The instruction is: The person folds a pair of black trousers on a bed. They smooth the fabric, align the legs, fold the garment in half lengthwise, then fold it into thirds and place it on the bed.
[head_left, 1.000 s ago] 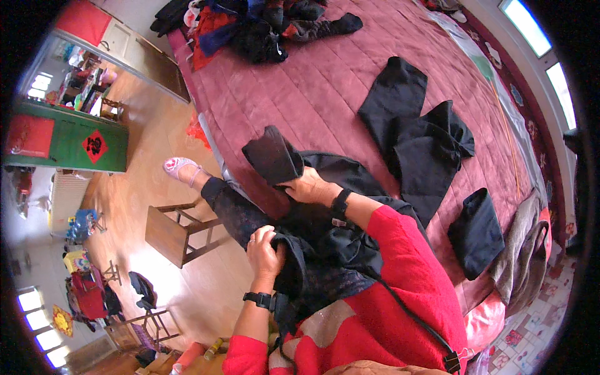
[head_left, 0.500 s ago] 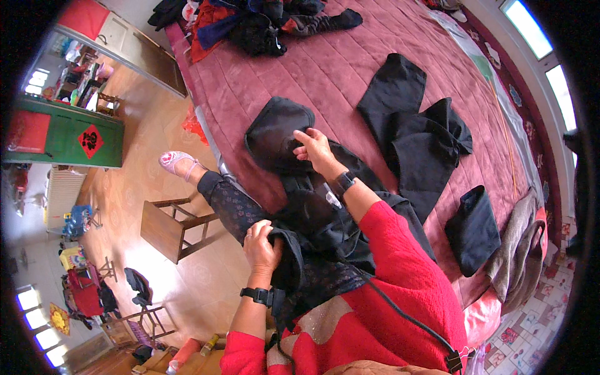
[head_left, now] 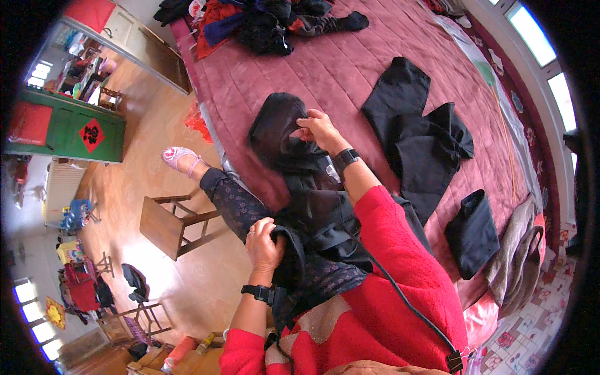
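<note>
A black garment (head_left: 312, 209) with thin, partly see-through cloth lies across my lap and reaches onto the bed. Its far end forms a rounded, hood-like piece (head_left: 270, 128). At that piece's right side my right hand (head_left: 319, 130) pinches the dark cloth between curled fingers. My left hand (head_left: 264, 245) is closed round a bunched, cuff-like edge of the same garment above my thigh. A small white tag (head_left: 332, 170) shows on the cloth below my right wrist. Part of the garment is hidden under my right arm.
On the pink quilted bed (head_left: 337, 75) lie spread black trousers (head_left: 415, 137), a folded black cloth (head_left: 473, 234) and a grey-brown garment (head_left: 515, 256). A pile of clothes and socks (head_left: 262, 25) rests at the far end. A wooden stool (head_left: 164, 226) stands left on the tiled floor.
My right hand has moved slightly up, its fingers now more closed on the cloth. The hood-like piece has shifted a little with it. My left hand keeps its hold.
</note>
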A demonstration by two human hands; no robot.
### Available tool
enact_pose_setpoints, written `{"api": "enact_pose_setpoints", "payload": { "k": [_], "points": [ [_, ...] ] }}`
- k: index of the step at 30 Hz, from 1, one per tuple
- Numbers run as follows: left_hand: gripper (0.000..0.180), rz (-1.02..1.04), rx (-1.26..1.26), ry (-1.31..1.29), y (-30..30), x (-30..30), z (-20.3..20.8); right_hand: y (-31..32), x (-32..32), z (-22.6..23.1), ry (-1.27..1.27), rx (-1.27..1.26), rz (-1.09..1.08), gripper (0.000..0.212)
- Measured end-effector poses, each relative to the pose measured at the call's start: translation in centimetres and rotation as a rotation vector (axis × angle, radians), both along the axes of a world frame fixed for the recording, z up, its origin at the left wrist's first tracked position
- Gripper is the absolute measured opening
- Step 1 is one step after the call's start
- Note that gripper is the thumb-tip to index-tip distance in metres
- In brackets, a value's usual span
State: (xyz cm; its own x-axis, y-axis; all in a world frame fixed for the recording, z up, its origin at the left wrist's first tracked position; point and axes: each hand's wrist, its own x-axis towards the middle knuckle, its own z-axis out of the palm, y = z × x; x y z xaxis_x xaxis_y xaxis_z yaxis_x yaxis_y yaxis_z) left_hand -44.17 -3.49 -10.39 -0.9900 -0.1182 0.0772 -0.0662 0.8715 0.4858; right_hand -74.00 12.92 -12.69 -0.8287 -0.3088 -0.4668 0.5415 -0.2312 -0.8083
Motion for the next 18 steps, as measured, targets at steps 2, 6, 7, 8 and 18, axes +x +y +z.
{"api": "enact_pose_setpoints", "payload": {
  "k": [2,6,7,8,18],
  "points": [
    [0.030,0.018,-0.011,-0.053,0.0,0.0,-0.1,0.7,-0.5,0.7,0.116,0.178,0.153,0.030],
    [0.030,0.020,-0.009,-0.019,0.2,0.0,-0.1,2.3,-1.2,3.4,0.400,0.320,0.206,0.017],
    [0.030,0.025,-0.001,-0.012,0.3,0.0,0.0,2.8,-1.3,4.6,0.599,0.360,0.190,0.021],
    [0.030,0.035,0.002,-0.038,0.3,0.0,0.1,2.7,-1.5,6.0,0.839,0.587,0.146,0.023],
    [0.031,0.042,-0.007,0.035,0.3,1.0,0.1,4.8,12.1,17.1,1.400,0.400,0.006,0.054]
  ]
}}
